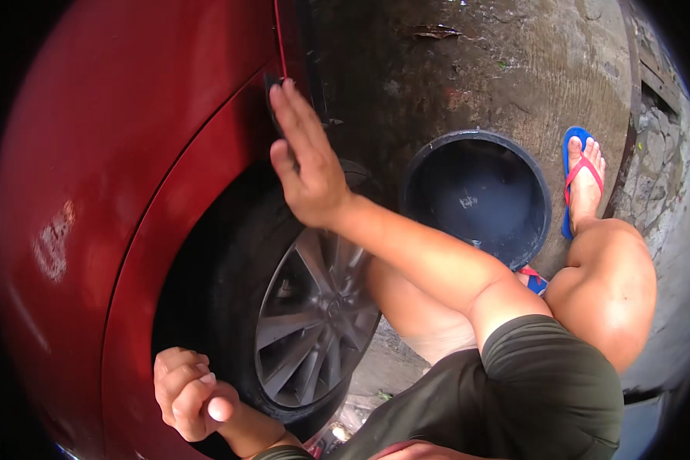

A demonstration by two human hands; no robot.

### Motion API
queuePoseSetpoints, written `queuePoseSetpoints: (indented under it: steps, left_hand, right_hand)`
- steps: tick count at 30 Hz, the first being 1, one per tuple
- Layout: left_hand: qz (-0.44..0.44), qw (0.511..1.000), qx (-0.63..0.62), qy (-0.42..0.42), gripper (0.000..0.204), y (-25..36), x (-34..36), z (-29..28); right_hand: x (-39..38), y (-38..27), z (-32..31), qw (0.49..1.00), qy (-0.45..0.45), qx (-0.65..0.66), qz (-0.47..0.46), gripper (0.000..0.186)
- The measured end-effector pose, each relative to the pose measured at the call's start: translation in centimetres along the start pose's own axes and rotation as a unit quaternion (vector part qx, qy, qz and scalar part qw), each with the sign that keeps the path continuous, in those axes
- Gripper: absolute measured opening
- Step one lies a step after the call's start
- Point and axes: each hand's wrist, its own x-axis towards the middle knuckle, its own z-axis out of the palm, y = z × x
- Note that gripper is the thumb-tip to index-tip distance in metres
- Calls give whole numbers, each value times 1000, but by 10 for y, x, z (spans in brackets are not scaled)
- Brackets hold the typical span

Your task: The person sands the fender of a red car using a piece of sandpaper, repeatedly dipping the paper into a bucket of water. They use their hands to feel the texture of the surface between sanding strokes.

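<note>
My right hand (308, 157) reaches across to the red car's body, over the top of the wheel arch. Its fingers are stretched out and lie side by side, with the thumb a little apart. A small dark patch (271, 86) shows at the fingertips; I cannot tell whether it is a separate thing or part of the car. My left hand (188, 392) is curled loosely with the thumb across, beside the lower rim of the wheel arch, and no object shows in it. Between the hands is the car wheel (314, 318), a black tyre with a grey spoked rim. The red car panel (84, 176) fills the left side.
A round black tub (475, 201) stands on the wet concrete ground (529, 69), between the wheel and my foot in a blue flip-flop (577, 180) with red straps. My bent knee (613, 284) is at the right. A rough stone wall (655, 149) runs along the right edge.
</note>
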Motion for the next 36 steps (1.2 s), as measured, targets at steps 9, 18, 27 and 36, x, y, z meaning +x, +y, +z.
queuePoseSetpoints:
  steps: [9,18,27,36]
  left_hand:
    - [-36,994,-63,-81,56,-4,3,-1]
    - [-46,991,-72,-101,60,-4,4,1]
    - [-27,987,-90,-129,62,-5,5,13]
    - [-41,984,-90,-150,65,-7,5,11]
  right_hand:
    - [22,22,6,991,-43,117,37,71]
    - [20,24,3,989,-87,117,-1,77]
    - [18,19,-5,988,-90,121,-9,81]
    - [10,5,-13,994,-12,112,16,67]
